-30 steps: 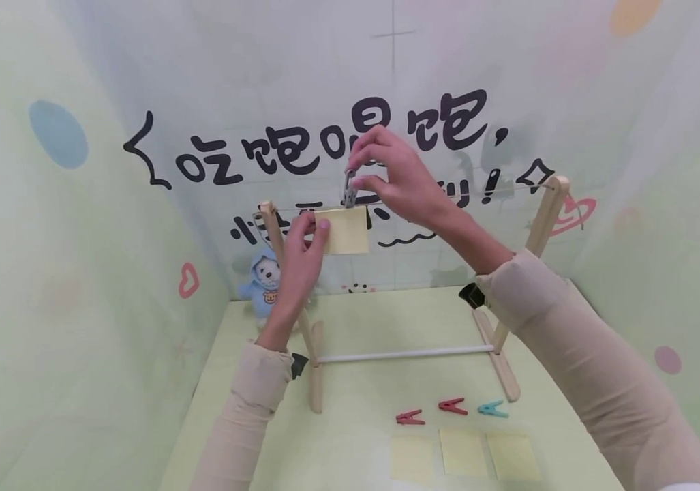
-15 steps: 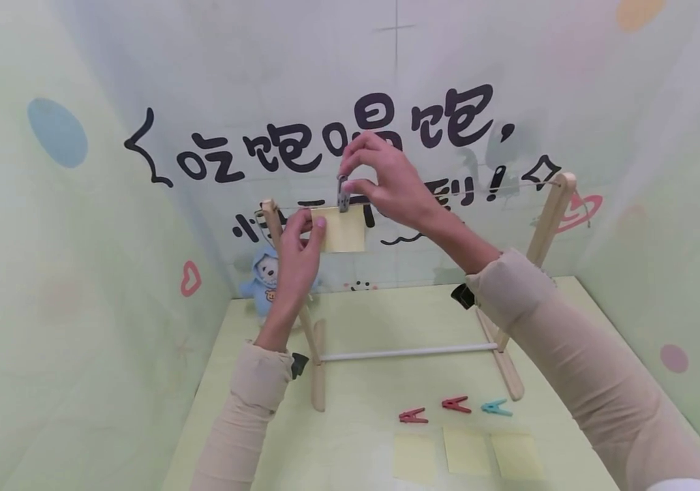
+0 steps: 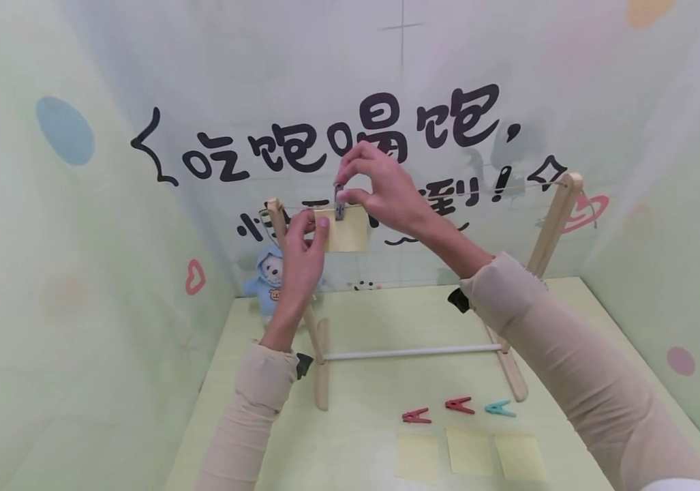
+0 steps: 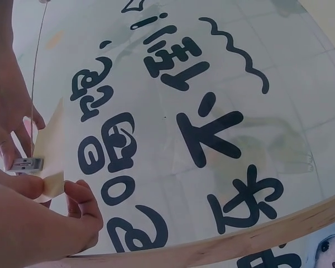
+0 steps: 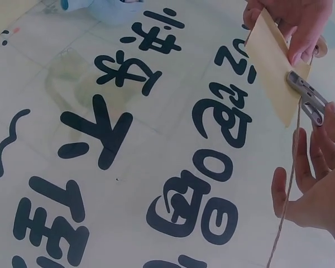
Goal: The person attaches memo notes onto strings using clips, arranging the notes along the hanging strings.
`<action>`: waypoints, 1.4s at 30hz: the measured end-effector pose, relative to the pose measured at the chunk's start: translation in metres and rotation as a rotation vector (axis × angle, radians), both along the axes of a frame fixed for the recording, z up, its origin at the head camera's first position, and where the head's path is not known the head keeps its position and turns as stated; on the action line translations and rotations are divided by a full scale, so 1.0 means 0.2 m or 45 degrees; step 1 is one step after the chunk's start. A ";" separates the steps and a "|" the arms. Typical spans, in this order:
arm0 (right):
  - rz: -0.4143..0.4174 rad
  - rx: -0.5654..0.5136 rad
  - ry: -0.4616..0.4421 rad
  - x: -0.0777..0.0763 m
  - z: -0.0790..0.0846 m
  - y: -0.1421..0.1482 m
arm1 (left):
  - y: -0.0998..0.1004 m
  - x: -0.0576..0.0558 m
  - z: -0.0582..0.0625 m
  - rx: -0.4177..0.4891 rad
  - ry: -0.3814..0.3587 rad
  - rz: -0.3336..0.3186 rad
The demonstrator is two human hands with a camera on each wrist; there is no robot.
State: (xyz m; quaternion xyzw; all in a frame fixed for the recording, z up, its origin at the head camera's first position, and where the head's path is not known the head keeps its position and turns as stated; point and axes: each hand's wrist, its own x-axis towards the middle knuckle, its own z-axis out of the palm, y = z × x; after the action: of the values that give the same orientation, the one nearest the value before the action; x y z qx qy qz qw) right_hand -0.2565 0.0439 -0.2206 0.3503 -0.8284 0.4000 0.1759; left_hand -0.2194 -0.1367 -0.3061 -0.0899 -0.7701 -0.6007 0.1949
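Note:
My left hand (image 3: 302, 262) pinches the left side of a pale yellow paper note (image 3: 352, 233) between thumb and fingers. The note's top edge lies along a thin string (image 5: 285, 215) stretched between two wooden posts. From above, my right hand (image 3: 391, 194) holds a grey clothespin (image 3: 339, 206) by its handle end. The clothespin's tip overlaps the top of the note, and in the right wrist view its nose (image 5: 293, 80) straddles the edge where the string runs. My left thumb (image 4: 30, 185) presses the note right beside the clothespin in the left wrist view.
Wooden posts (image 3: 553, 228) and a white crossbar (image 3: 414, 353) make up the stand. Two red clothespins (image 3: 459, 405) and a blue one (image 3: 500, 408) lie on the table above several yellow notes (image 3: 470, 450). A plush toy in blue (image 3: 270, 273) sits behind the left post.
My right hand has lowered the clothespin from above the note's top edge to over it, shifting slightly left. My left hand keeps its pinch on the note.

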 end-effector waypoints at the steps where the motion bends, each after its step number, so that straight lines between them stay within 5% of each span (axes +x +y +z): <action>1: -0.002 0.009 -0.010 0.00 0.00 0.00 | 0.00 0.00 0.00 -0.004 -0.004 0.003; 12: 0.040 0.061 -0.080 0.03 -0.03 0.05 | 0.01 0.01 -0.02 -0.051 -0.032 0.038; 17: 0.026 -0.033 0.021 0.11 -0.09 0.15 | 0.03 0.00 -0.04 -0.047 -0.049 0.053; 25: 0.078 -0.206 0.203 0.38 -0.35 0.41 | 0.04 0.00 -0.05 -0.023 -0.077 0.034; 34: 0.039 -0.087 0.066 0.69 -0.69 0.72 | 0.02 0.00 -0.07 -0.029 -0.090 -0.028; 42: -0.020 -0.031 0.001 0.79 -0.91 0.88 | 0.03 0.00 -0.12 0.004 -0.126 -0.086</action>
State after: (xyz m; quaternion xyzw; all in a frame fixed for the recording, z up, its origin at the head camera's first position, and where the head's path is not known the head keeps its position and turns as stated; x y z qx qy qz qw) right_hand -0.0984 0.2195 -0.4019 0.3417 -0.8263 0.4084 0.1837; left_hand -0.2199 -0.1310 -0.3302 -0.0858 -0.7745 -0.6117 0.1364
